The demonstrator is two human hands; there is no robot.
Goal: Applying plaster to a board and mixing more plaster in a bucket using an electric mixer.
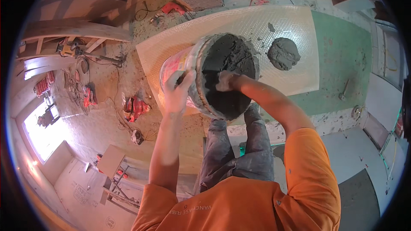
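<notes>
Tilted bucket of dark grey mortar held over a pale board. Left hand gripping its rim, right hand reaching inside. Grey mortar lump lying on the board, just right of the bucket. Red tools scattered far left on the floor.

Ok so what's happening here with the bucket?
A person in an orange shirt tips a bucket of dark grey mortar over a large pale tile lying on the floor. The left hand grips the bucket's outside near the rim, while the right hand reaches inside, into the mix. One lump of mortar already sits on the tile.
</notes>
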